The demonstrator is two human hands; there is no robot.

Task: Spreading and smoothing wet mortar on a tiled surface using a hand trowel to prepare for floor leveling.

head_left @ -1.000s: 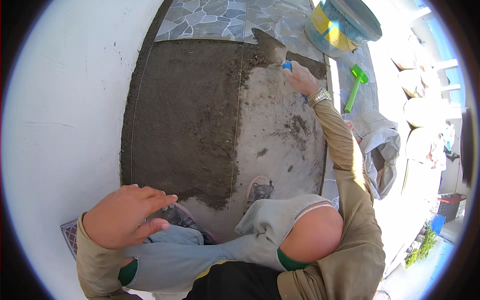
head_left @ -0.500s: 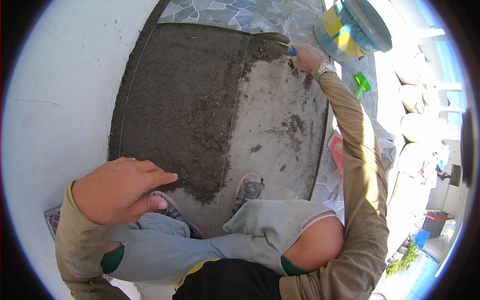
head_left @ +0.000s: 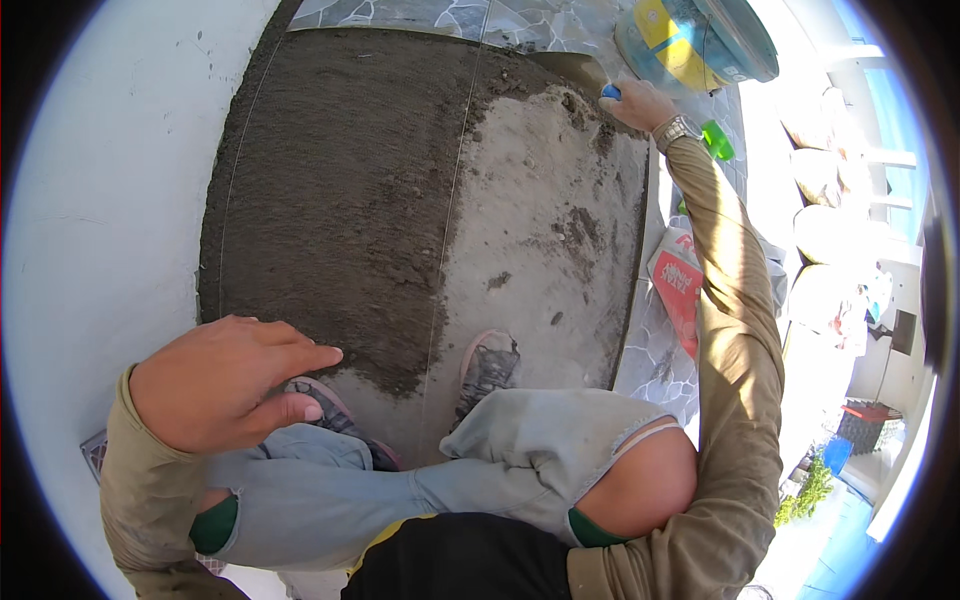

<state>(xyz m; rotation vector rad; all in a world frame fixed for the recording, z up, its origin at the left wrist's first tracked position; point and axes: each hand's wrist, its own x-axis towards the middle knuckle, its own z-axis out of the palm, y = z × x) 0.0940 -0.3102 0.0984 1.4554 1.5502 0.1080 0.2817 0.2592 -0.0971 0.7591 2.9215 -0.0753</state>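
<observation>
My right hand (head_left: 640, 105) is wrapped round the blue handle of a trowel (head_left: 568, 68) at the far right of the floor patch. Its blade lies at the far edge, by the end of the wet mortar (head_left: 340, 180). That dark mortar covers the left part of the floor, with a thin string (head_left: 452, 190) running over it lengthwise. Bare grey concrete (head_left: 545, 220) with scattered crumbs shows on the right. Over my left knee, my left hand (head_left: 225, 385) hovers with nothing in it, thumb and forefinger apart.
A blue-green bucket (head_left: 695, 45) stands just beyond my right hand. A green plastic tool (head_left: 716, 141) and a red-and-white bag (head_left: 676, 290) lie along the right side. To the left rises a white wall (head_left: 110, 200). Stone-patterned tiles (head_left: 390, 14) border the far edge.
My right hand has moved right with the trowel, and more of the blade shows. My left hand keeps nearly the same pose. The whole view has shifted slightly.
</observation>
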